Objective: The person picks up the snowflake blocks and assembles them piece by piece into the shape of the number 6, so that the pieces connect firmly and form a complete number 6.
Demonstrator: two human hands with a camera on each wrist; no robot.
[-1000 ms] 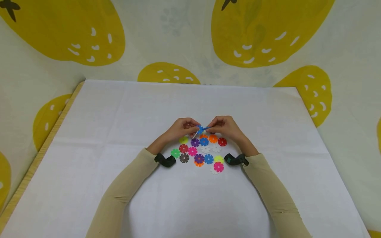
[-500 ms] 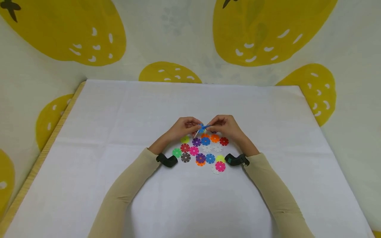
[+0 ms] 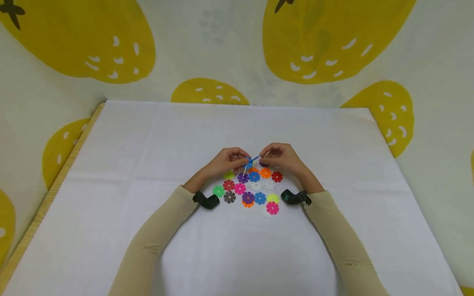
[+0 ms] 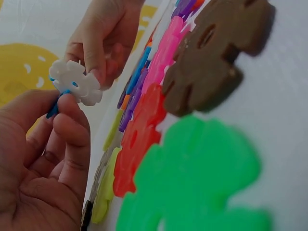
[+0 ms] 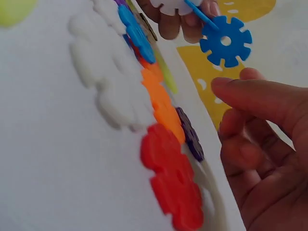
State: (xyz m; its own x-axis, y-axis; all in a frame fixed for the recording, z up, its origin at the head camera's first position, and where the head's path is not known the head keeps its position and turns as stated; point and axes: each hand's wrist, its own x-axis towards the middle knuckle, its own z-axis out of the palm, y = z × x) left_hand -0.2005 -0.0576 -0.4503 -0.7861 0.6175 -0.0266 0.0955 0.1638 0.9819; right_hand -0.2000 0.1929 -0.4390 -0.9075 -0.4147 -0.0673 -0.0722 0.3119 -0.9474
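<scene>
My left hand pinches a small build of notched plastic discs between thumb and fingers. A white notched disc in it faces the left wrist camera. In the right wrist view, a blue notched disc faces the camera, slotted to a second blue disc seen edge-on beside the white one. My right hand is just apart from the facing blue disc, its fingers loosely bent and holding nothing. Both hands are above the far edge of the loose discs.
Loose notched discs lie on the white-covered table, including green, brown, pink, red and orange ones. Some overlap. A patterned yellow-and-white cloth hangs behind the table.
My right hand has let go of the blue disc and drawn slightly right. The joined discs stay in my left hand, turned a little. The loose discs have not moved.
</scene>
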